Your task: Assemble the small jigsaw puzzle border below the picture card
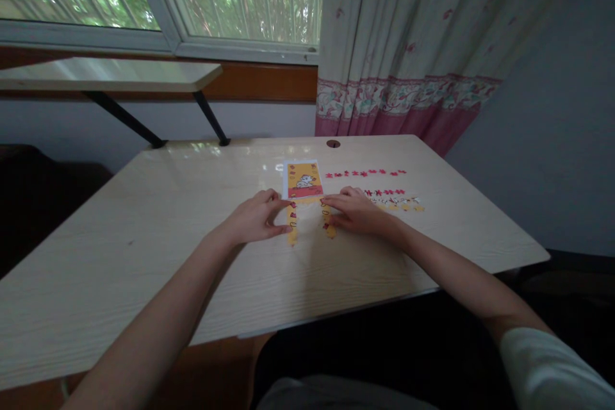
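A picture card (304, 180) with a white cartoon animal on yellow and red lies mid-table. Just below it, yellow jigsaw pieces (293, 235) join into a frame-like shape: a top strip with a column down each side. My left hand (257, 217) rests at the left column, thumb and index finger apart and touching its outer edge. At the right column (328, 229), my right hand (353, 210) lies with its fingers spread, the tips on the pieces. Neither hand grips anything that I can see. My fingers hide parts of both columns.
Right of the card, loose red jigsaw pieces (369, 172) lie in a row. Nearer rows hold more red pieces (387, 192), white ones (398, 201) and yellow ones (406, 208). A raised shelf (115, 73) stands at the back left; a curtain (384, 45) hangs behind the table (168, 205).
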Demonstrator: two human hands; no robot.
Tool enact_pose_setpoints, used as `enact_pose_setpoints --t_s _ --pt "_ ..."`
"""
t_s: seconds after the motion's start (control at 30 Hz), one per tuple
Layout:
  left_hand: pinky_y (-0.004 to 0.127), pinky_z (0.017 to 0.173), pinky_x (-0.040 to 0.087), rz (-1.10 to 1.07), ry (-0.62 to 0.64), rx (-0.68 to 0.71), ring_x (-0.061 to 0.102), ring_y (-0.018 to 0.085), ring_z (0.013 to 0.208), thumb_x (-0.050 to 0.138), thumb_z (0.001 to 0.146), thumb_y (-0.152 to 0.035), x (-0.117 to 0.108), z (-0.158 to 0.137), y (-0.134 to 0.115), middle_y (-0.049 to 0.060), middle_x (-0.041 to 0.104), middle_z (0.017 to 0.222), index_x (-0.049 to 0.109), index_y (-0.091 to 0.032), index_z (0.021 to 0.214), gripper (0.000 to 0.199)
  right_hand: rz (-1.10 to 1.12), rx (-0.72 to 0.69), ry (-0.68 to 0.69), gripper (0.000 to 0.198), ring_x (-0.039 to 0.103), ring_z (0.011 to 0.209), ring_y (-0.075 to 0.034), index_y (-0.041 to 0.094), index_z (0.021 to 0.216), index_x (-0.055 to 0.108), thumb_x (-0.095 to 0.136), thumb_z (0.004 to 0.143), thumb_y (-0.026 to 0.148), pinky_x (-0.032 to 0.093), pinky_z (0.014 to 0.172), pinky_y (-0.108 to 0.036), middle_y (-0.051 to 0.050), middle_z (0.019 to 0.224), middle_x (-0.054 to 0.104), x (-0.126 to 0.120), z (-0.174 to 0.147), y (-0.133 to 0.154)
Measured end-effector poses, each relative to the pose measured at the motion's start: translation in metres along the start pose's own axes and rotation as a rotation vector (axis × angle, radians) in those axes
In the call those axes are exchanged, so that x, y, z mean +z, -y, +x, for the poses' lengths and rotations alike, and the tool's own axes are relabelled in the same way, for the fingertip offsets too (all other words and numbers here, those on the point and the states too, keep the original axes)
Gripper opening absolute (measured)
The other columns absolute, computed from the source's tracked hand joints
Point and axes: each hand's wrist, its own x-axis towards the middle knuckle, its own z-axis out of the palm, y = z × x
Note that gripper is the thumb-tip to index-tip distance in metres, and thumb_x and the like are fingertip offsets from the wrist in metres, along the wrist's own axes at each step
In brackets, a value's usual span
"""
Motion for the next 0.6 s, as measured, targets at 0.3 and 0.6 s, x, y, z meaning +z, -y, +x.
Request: enact_pose_setpoints --t_s 0.3,0.6 --pt "0.038 0.084 0.045 -0.023 -0.020 0.005 0.054 0.026 0.093 0.052 0.080 -0.060 0.004 0.006 0.008 0.013 0.052 0.105 0.055 -0.015 0.127 0.065 0.018 0.032 0.045 0.056 0.046 0.108 -0.029 0.022 0.134 0.051 0.049 0.087 0.053 0.031 0.091 -0.043 -0.009 0.135 0.053 -0.002 0.012 -0.008" --pt "0.039 0.084 0.045 -0.048 -0.093 -0.006 0.053 0.024 0.094 0.050 0.083 -0.059 0.005 0.007 0.012 0.012 0.050 0.106 0.054 -0.017 0.128 0.062 0.011 0.035 0.045 0.056 0.044 0.114 -0.029 0.020 0.134 0.050 0.046 0.089 0.053 0.030 0.093 -0.044 -0.009 0.136 0.052 -0.001 0.012 -0.010"
